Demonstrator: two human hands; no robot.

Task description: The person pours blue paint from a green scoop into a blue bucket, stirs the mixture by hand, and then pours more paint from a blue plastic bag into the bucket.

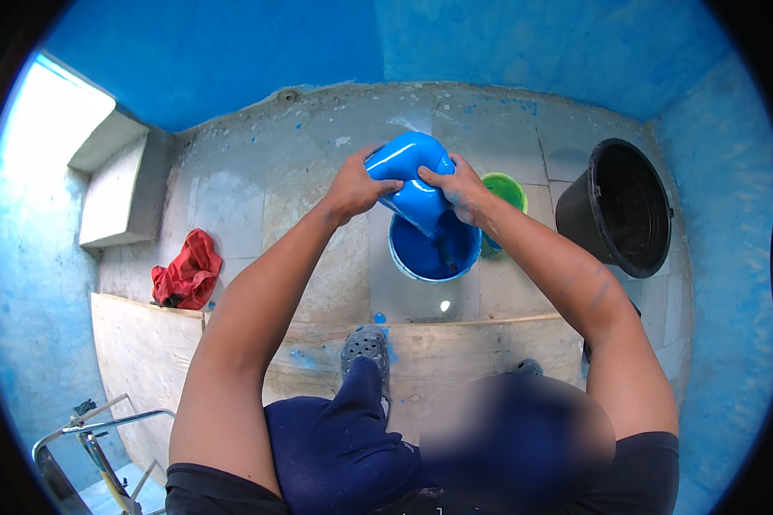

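My left hand and my right hand grip a glossy, bulging blue plastic paint bag from both sides. Both thumbs press on its near face. The bag is tilted, with its lower end hanging over a round bucket with a pale rim. Blue paint covers the bucket's inside, and a dark stick-like thing stands in it, partly hard to make out. Whether paint is flowing from the bag cannot be told.
A green tub stands right behind the bucket, partly hidden by my forearm. Farther right, a large black bucket leans open. Red cloth lies left. A wooden board lies under my feet; a metal frame is at lower left.
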